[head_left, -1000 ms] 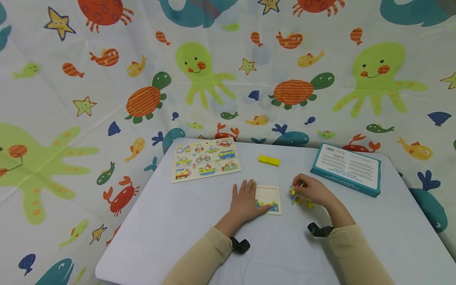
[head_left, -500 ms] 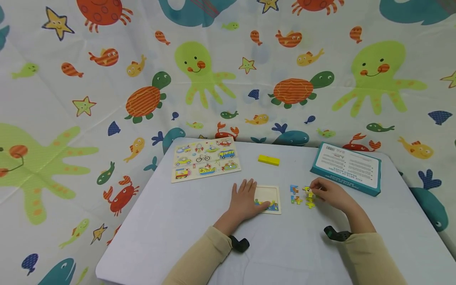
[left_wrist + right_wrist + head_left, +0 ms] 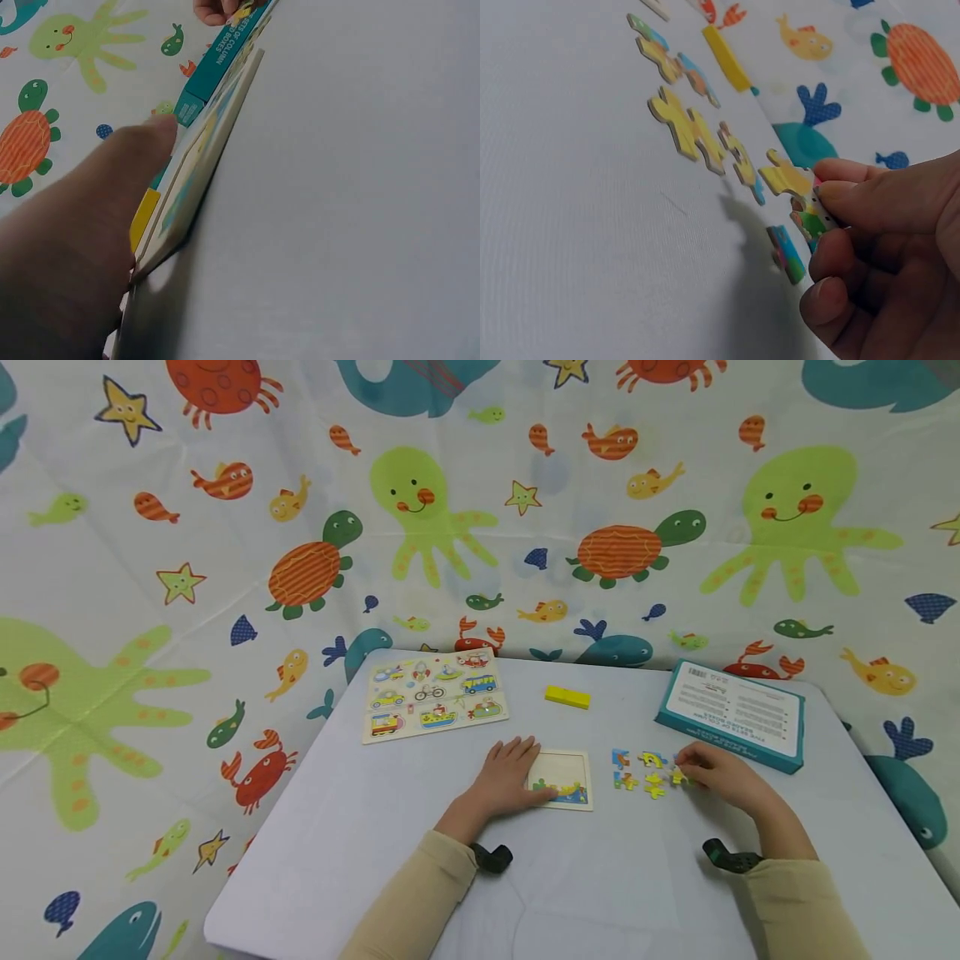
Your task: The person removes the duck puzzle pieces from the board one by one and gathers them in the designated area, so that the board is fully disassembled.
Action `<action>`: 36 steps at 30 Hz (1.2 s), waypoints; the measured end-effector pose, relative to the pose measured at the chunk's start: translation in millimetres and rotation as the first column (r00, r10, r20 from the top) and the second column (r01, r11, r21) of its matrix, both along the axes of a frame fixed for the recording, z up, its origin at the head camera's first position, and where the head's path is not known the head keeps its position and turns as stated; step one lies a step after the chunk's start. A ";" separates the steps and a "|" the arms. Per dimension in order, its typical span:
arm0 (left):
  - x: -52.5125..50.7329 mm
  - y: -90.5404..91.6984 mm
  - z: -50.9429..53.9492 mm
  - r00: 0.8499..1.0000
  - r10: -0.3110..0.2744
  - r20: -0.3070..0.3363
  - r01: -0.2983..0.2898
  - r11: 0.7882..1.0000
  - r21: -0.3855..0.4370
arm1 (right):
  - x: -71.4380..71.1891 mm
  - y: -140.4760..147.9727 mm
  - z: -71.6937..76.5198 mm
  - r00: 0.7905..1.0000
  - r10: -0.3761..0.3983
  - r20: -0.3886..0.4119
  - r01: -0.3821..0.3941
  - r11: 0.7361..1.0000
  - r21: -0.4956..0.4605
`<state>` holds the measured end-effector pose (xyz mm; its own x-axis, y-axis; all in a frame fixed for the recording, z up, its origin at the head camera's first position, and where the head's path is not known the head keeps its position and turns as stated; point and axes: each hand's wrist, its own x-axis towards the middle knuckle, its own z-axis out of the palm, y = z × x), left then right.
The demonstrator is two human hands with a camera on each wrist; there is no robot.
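**Left hand on the tray [image 3: 564,767], right hand pinching a piece [image 3: 787,178]**

We see the person's left hand [image 3: 504,781] lying over the left side of the tray, its fingers extended and its thumb reaching across the tray's near part. Inside the tray, along its near edge, we find colourful fitted pieces [image 3: 576,793]; the rest shows pale wood.

To the right of the tray, we see loose pieces [image 3: 654,786] lying in a small group. Farther to its right, the right hand [image 3: 716,772] holds a yellow piece between thumb and fingertips; we cannot tell whether a second one is held with it.

Beyond the tray we notice a yellow block [image 3: 567,697]; beyond and to its left, a picture board [image 3: 435,695]; beyond and to its right, a teal box [image 3: 731,714].
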<state>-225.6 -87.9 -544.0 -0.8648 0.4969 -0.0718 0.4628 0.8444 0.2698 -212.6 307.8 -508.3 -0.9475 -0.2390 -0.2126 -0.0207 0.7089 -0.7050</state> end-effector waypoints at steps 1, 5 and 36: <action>-0.9 -2.2 -0.2 1.000 -0.017 -0.001 0.017 1.000 -0.002 | 0.5 1.0 -0.2 1.000 -0.002 0.002 0.002 1.000 -0.002; -1.9 -7.8 0.2 0.998 -0.059 -0.010 0.059 0.998 -0.003 | 2.7 3.7 -0.9 1.000 -0.006 0.009 0.006 1.000 -0.001; -1.7 -7.3 -7.5 0.991 -0.077 -0.108 0.071 0.996 -0.061 | 2.8 -5.1 -2.1 0.997 -0.077 -0.009 0.077 0.994 0.078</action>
<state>-227.3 -95.3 -551.5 -0.8300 0.5577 -0.0077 0.5489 0.8192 0.1663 -209.8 302.7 -510.4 -0.9637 -0.1479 -0.2222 0.0323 0.7618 -0.6470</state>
